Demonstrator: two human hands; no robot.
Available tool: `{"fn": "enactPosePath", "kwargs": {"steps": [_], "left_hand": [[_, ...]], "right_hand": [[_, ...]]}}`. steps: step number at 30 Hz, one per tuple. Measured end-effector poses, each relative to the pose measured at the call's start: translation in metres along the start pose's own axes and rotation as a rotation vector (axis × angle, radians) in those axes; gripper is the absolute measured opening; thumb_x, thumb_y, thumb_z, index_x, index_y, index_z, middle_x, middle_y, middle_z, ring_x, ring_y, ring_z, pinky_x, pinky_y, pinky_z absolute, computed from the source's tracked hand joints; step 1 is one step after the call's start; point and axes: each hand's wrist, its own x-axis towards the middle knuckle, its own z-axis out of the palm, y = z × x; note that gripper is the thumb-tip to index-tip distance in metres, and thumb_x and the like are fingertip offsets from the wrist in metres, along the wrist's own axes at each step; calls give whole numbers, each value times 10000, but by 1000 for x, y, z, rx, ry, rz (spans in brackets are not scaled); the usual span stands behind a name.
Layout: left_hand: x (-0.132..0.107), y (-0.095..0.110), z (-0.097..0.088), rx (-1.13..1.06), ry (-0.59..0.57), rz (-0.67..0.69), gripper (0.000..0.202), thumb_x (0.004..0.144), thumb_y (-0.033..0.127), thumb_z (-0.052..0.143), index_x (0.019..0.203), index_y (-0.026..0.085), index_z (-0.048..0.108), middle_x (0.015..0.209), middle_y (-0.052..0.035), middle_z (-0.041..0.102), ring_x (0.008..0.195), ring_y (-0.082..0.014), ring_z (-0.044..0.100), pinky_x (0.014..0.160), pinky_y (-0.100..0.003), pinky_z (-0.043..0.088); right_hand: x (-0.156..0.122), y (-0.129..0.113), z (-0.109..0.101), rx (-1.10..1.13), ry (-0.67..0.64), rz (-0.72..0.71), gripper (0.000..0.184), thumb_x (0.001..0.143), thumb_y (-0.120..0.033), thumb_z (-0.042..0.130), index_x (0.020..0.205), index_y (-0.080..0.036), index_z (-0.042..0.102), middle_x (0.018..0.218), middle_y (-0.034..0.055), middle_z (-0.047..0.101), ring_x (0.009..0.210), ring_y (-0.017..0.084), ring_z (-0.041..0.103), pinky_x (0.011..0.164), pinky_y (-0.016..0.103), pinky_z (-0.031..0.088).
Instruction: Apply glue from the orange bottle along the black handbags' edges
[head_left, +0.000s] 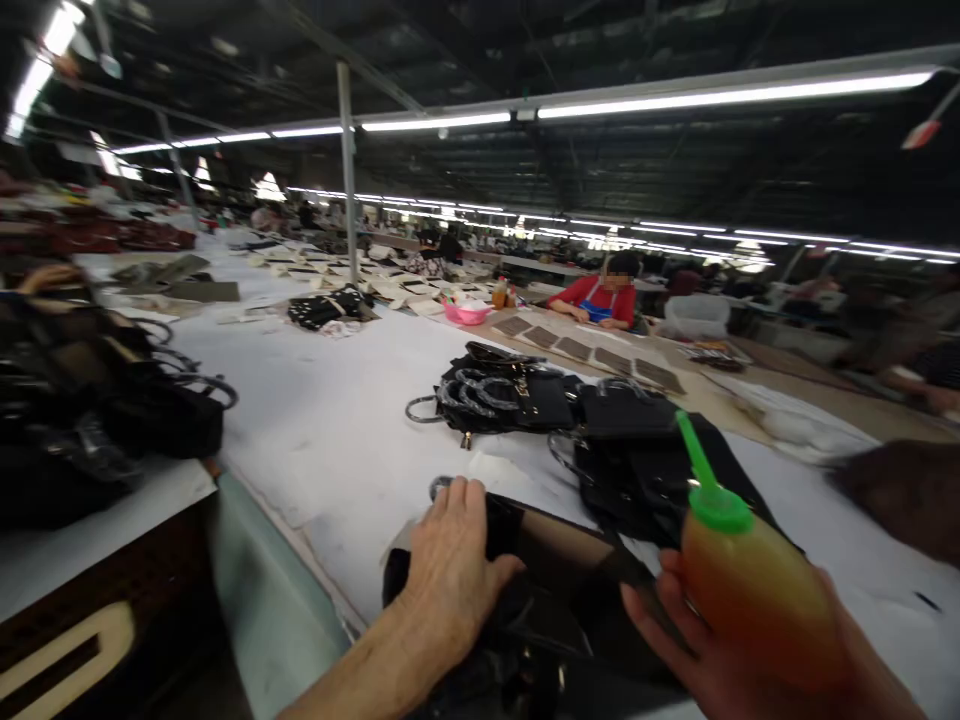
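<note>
A black handbag (pixel 592 610) with a brown inside panel lies on the white table in front of me. My left hand (pixel 454 560) grips its top left edge, fingers over the far side and thumb towards the opening. In my right hand (pixel 705 640) is a squeeze bottle (pixel 757 590) of amber liquid, its green nozzle pointing up and to the left. The bottle is tilted above the right end of the bag. The right hand's outer fingers reach out beside the bag's edge. Part of the bag's front is hidden by my left hand and forearm.
Several black handbags (pixel 630 440) with wrapped handles lie just beyond. Another pile of black bags (pixel 97 400) stands at the left. A pink basin (pixel 466 312) sits farther back. A person in red (pixel 596 295) sits across the table beside a row of brown pieces (pixel 574 347).
</note>
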Motion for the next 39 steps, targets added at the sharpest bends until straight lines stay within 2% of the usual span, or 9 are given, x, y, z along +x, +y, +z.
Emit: {"fn": "enactPosePath", "kwargs": {"steps": [1, 3, 6, 11, 15, 19, 27, 32, 39], "left_hand": [[1, 1, 1, 44, -21, -4, 456, 709, 356, 733, 1055, 141, 528, 1048, -96, 583, 981, -294, 551, 800, -393, 463], [4, 2, 2, 130, -63, -10, 422, 750, 400, 693, 1047, 148, 530, 981, -95, 615, 932, -300, 583, 759, -390, 467], [7, 4, 1, 219, -101, -29, 413, 774, 481, 652, 1005, 155, 550, 911, -105, 646, 882, -309, 614, 729, -378, 459], [12, 0, 6, 168, -157, -106, 443, 766, 515, 627, 1011, 154, 553, 883, -123, 672, 862, -323, 630, 703, -361, 443], [19, -10, 17, -25, -175, -103, 365, 763, 406, 641, 1021, 171, 533, 931, -99, 669, 875, -275, 626, 690, -309, 427], [28, -17, 25, -128, -165, -75, 387, 712, 354, 680, 1013, 184, 506, 898, -61, 657, 821, -233, 617, 668, -278, 416], [40, -15, 27, 107, -85, -30, 491, 741, 597, 581, 983, 171, 543, 867, -136, 669, 819, -328, 635, 657, -353, 446], [40, -16, 33, 109, -66, -42, 308, 823, 451, 504, 923, 170, 585, 877, -132, 673, 838, -315, 640, 685, -357, 450], [36, -21, 35, -190, -197, -30, 177, 876, 272, 446, 937, 127, 526, 900, -123, 649, 834, -230, 611, 711, -298, 425]], "right_hand": [[-10, -1, 9, 60, 49, 2, 334, 758, -518, 727, 1020, -311, 708, 1059, 76, 675, 977, 329, 612, 911, 659, 413], [-22, -2, 27, 136, 115, -49, 313, 775, -475, 725, 1032, -298, 706, 1019, 78, 688, 910, 309, 635, 886, 642, 438], [-25, -3, 44, 146, 121, -87, 337, 826, -463, 681, 1078, -239, 687, 1009, 103, 684, 883, 300, 638, 868, 628, 452], [-22, -1, 42, 110, 110, -106, 290, 877, -458, 621, 1035, -227, 697, 989, 104, 682, 870, 299, 638, 830, 624, 475], [-27, 1, 44, 75, 24, -110, 287, 878, -466, 624, 1035, -237, 698, 1004, 88, 679, 918, 278, 623, 889, 593, 454], [-29, 1, 46, 37, 16, -119, 281, 868, -474, 637, 1021, -248, 704, 1011, 78, 681, 925, 271, 620, 900, 583, 455], [-24, 3, 40, 38, 68, -158, 341, 783, -471, 728, 1026, -234, 696, 1008, 97, 682, 888, 309, 636, 827, 613, 486], [-30, 6, 49, 17, 37, -150, 294, 837, -458, 686, 1018, -226, 700, 1003, 84, 686, 914, 281, 633, 865, 565, 489], [-30, 5, 49, 12, 48, -145, 272, 882, -450, 633, 1028, -230, 699, 1021, 71, 685, 934, 265, 626, 891, 561, 479]]}}
